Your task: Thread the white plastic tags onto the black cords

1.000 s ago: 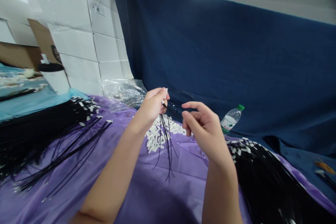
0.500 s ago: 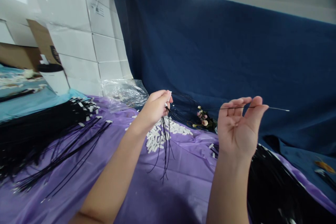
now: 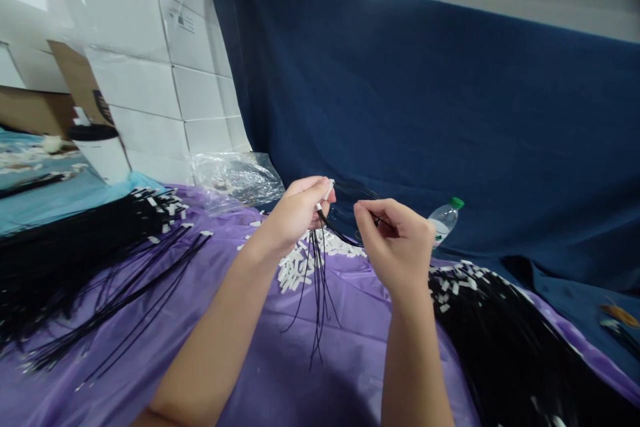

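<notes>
— Left hand point(image 3: 300, 210)?
— Raised above the worktop point(image 3: 165, 340). Closed tight round the top of a bunch of black cords point(image 3: 319, 280). Grips a small white tab point(image 3: 329, 188) up at the fingertips as well.
— And the bunch itself?
— Hangs straight down from that fist. Fans out at the loose ends, just above the purple sheet point(image 3: 260, 373) spread over the worktop.
— Right hand point(image 3: 395, 247)?
— Just beside the left, a little lower. Pinched together, thumb against forefinger, on a single cord point(image 3: 340, 235). Curves across the small gap toward the left fist.
— Under the hands?
— A heap of white tabs point(image 3: 295, 267) on the sheet, right behind the hanging ends.
— Off to the left?
— A broad pile of cords point(image 3: 75, 247), black with white tips, lying flat across the sheet. Behind it a crumpled plastic bag point(image 3: 235, 177), a white cup point(image 3: 103, 150) with a dark lid, a cardboard flap point(image 3: 75, 73) and stacked white boxes point(image 3: 130, 47).
— To the right?
— A second dark heap point(image 3: 500, 340) close to the right forearm, white tips at its near edge. Beyond it a water bottle point(image 3: 443, 221) with a green cap, tilted, partly hidden by the right hand. At the back a blue curtain point(image 3: 450, 113).
</notes>
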Motion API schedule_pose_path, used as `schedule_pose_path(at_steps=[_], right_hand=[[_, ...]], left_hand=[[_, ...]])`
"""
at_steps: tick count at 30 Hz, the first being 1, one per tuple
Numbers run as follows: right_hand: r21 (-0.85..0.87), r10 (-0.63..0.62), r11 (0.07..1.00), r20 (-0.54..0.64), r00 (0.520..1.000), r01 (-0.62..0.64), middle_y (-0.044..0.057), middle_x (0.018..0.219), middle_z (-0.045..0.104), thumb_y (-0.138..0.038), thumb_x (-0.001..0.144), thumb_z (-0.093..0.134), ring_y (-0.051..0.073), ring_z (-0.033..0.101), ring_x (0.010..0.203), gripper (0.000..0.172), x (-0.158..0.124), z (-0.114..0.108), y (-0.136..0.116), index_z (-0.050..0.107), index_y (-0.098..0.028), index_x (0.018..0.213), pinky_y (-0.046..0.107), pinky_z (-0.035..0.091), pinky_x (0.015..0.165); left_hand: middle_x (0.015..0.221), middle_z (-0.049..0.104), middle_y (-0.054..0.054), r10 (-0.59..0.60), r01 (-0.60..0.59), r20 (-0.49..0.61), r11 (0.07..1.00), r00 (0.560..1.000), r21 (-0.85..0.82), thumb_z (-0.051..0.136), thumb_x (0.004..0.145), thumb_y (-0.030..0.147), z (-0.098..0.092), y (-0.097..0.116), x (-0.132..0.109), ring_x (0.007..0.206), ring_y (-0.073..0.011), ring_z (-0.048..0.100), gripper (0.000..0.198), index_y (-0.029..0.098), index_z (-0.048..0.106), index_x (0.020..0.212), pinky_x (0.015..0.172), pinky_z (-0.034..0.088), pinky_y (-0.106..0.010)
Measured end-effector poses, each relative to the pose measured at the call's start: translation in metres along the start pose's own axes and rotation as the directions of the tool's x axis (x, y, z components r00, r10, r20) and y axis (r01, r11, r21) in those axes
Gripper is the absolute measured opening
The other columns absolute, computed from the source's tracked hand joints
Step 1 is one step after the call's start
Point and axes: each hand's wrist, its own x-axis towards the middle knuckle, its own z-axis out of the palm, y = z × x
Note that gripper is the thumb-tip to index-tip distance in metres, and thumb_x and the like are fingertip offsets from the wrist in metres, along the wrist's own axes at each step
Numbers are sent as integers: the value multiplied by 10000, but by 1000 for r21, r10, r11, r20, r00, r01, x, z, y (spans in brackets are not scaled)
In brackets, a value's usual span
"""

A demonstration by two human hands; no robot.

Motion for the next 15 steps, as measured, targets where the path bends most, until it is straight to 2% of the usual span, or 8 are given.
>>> schedule_pose_path(at_steps=[4,15], right_hand=[[46,6,999,-35,999,-4,-50,523,516,-180,788,610,65,413,471,101,0,-1,1,661,-181,701,217,313,445],[26,19,999,24,1000,-20,-52,550,541,-160,786,604,59,410,477,96,0,-1,0,668,-188,720,214,314,449]], left_hand=[[488,345,49,1,0,13,999,1000,-53,450,881,269,-1,3,-2,403,-30,258,264,153,453,644,402,192,-161],[473,320,55,-3,7,44,996,999,-85,458,877,265,-1,3,-3,397,-36,225,256,160,455,644,413,173,-182]])
